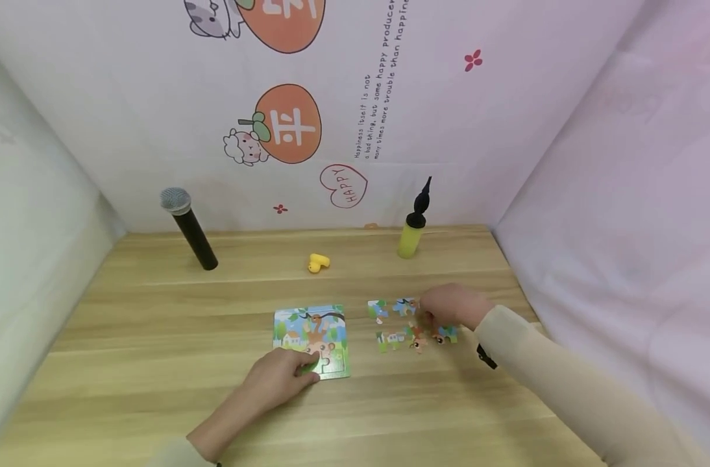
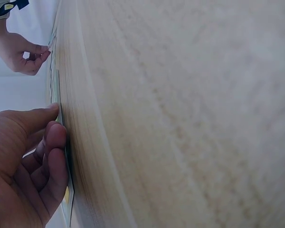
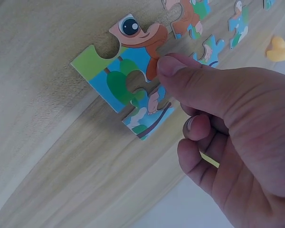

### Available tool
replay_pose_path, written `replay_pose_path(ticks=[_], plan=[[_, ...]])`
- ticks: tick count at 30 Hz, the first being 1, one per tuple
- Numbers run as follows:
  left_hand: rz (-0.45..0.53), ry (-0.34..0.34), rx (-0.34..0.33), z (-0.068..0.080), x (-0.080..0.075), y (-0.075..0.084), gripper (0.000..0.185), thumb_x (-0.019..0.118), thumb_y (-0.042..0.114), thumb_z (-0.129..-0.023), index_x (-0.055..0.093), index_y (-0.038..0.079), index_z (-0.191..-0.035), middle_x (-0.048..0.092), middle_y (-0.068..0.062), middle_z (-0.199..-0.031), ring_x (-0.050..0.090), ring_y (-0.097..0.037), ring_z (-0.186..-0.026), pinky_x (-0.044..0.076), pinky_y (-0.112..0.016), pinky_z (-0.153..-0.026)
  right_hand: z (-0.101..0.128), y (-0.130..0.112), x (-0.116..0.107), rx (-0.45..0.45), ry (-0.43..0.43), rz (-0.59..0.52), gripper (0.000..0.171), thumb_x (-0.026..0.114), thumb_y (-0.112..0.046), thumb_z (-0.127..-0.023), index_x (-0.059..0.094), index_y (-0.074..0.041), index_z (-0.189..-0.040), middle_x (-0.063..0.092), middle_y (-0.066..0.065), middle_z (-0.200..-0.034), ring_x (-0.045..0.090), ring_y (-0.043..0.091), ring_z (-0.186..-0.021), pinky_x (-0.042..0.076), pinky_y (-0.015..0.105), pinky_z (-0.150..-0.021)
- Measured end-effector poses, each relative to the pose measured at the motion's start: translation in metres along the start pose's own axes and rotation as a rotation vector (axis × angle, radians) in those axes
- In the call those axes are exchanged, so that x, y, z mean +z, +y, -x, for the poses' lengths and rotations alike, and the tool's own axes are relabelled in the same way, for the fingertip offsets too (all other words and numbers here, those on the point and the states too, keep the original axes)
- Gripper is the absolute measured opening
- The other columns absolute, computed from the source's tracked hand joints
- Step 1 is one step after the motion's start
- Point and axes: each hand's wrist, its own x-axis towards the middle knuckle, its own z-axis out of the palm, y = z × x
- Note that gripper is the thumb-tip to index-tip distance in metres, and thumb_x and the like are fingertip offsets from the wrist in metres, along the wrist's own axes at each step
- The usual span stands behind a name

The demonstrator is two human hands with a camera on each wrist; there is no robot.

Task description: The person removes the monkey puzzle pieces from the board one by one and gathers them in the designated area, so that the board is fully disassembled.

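Observation:
A coloured puzzle board (image 1: pixel 314 327) lies flat near the middle of the wooden table (image 1: pixel 156 337). My left hand (image 1: pixel 299 371) rests on its near left corner, thumb and curled index fingertip (image 2: pixel 57 135) touching the board's edge. To the right, several loose puzzle pieces (image 1: pixel 390 338) are spread out. My right hand (image 1: pixel 431 318) is over them, fingers curled. Its thumb (image 3: pixel 173 66) lies on a piece with a cartoon eye (image 3: pixel 123 57), which overlaps a blue-green piece (image 3: pixel 145 118). The grip looks like a pinch on that piece.
A black microphone (image 1: pixel 190 235) stands at the back left. A small yellow duck toy (image 1: pixel 318 263) sits mid-back and a yellow hand pump (image 1: pixel 412 230) at the back right. Pale fabric walls enclose three sides. More loose pieces (image 3: pixel 190 16) lie beyond my right thumb.

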Motion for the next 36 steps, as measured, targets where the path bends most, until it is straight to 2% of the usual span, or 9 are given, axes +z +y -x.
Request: replay_pose_path(ticks=[6,12,16,20,23,27,29,33,36], plan=[[-0.011,0.029,0.013,-0.001,-0.002,0.000,0.038,0.078,0.033,-0.091,0.075,0.014,-0.124,0.038,0.014,-0.051,0.027,-0.001,-0.046,0.028,-0.022,-0.044,0.000,0.000,0.002,0.026,0.033,0.024,0.019,0.085,-0.018,-0.082,0.069,-0.012,-0.074,0.058,-0.007,-0.073,0.046,0.010,-0.065,0.044,0.031,-0.063],[-0.011,0.023,0.016,-0.001,-0.002,0.000,0.039,0.078,0.033,-0.091,0.074,0.013,-0.124,0.039,0.013,-0.050,0.027,-0.001,-0.045,0.029,-0.023,-0.043,0.000,0.001,0.002,0.026,0.017,-0.012,0.018,0.084,-0.015,-0.083,0.069,-0.012,-0.073,0.061,-0.005,-0.074,0.046,0.011,-0.065,0.044,0.032,-0.063],[-0.011,0.026,0.014,-0.001,0.000,-0.001,0.039,0.078,0.034,-0.091,0.074,0.014,-0.124,0.040,0.014,-0.050,0.027,-0.001,-0.044,0.030,-0.023,-0.042,0.000,0.002,0.004,0.001,0.023,-0.025,0.034,0.077,0.001,-0.087,0.058,-0.014,-0.064,0.049,-0.008,-0.064,0.040,0.010,-0.061,0.037,0.030,-0.059],[-0.012,0.030,0.018,-0.002,0.001,-0.001,0.039,0.077,0.034,-0.091,0.074,0.015,-0.124,0.040,0.014,-0.050,0.026,-0.001,-0.044,0.029,-0.023,-0.042,0.001,0.004,0.004,-0.004,0.036,-0.050,0.043,0.062,0.014,-0.082,0.043,-0.017,-0.060,0.035,-0.008,-0.060,0.033,0.010,-0.058,0.029,0.030,-0.057],[-0.016,0.027,0.030,-0.002,0.001,-0.001,0.039,0.077,0.035,-0.092,0.074,0.014,-0.125,0.041,0.015,-0.052,0.026,-0.001,-0.045,0.028,-0.022,-0.043,0.002,0.005,0.001,-0.016,0.045,-0.068,0.039,0.059,0.012,-0.080,0.041,-0.017,-0.061,0.034,-0.008,-0.061,0.033,0.009,-0.058,0.027,0.030,-0.056],[-0.023,0.025,0.041,-0.001,0.002,0.001,0.040,0.077,0.032,-0.092,0.073,0.012,-0.126,0.039,0.015,-0.052,0.025,-0.001,-0.044,0.028,-0.022,-0.042,-0.001,0.000,-0.004,-0.070,0.069,-0.100,0.035,0.062,0.004,-0.090,0.045,-0.013,-0.063,0.036,-0.008,-0.061,0.033,0.008,-0.056,0.028,0.028,-0.054],[-0.023,0.028,0.044,0.000,0.002,0.003,0.040,0.077,0.030,-0.092,0.073,0.010,-0.126,0.038,0.015,-0.052,0.024,-0.001,-0.044,0.028,-0.021,-0.041,-0.003,-0.006,-0.008,-0.089,0.081,-0.132,0.031,0.063,-0.002,-0.096,0.055,-0.012,-0.068,0.043,-0.008,-0.064,0.037,0.008,-0.056,0.034,0.028,-0.055],[-0.028,0.023,0.031,0.003,0.002,0.004,0.041,0.077,0.030,-0.092,0.072,0.010,-0.128,0.036,0.014,-0.050,0.025,-0.001,-0.043,0.027,-0.020,-0.040,-0.013,-0.028,-0.015,-0.111,0.084,-0.193,0.014,0.066,-0.014,-0.100,0.072,-0.015,-0.087,0.059,-0.010,-0.077,0.050,0.007,-0.065,0.046,0.031,-0.065],[-0.043,0.021,0.020,0.006,0.000,0.005,0.040,0.077,0.028,-0.092,0.072,0.012,-0.127,0.037,0.015,-0.051,0.028,0.000,-0.044,0.028,-0.020,-0.041,-0.026,-0.047,-0.018,-0.172,0.091,-0.211,0.007,0.068,-0.023,-0.100,0.075,-0.021,-0.098,0.063,-0.014,-0.085,0.056,0.006,-0.073,0.050,0.031,-0.071]])
